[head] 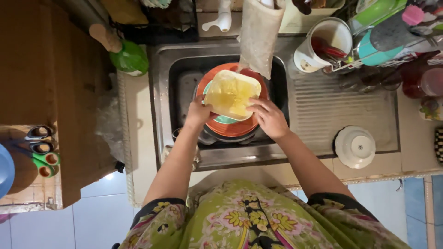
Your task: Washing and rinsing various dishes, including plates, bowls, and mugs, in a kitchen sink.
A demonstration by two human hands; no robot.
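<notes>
You had one cream square container (232,93) in the middle of the frame, held over one orange plate (240,127) in the sink (180,74). One white bowl (355,146) sat upside down at the right on the draining board (323,110). One white mug (323,44) stood at the upper right, and one green bottle (130,57) lay at the upper left. Two pairs of scissors (39,138) hung at the left edge. Your left hand (198,112) gripped the container's lower left edge, fingers closed on it. Your right hand (269,118) clasped its lower right edge, fingers curled against the rim. Both forearms reached up from the bottom of the frame, angled inward.
</notes>
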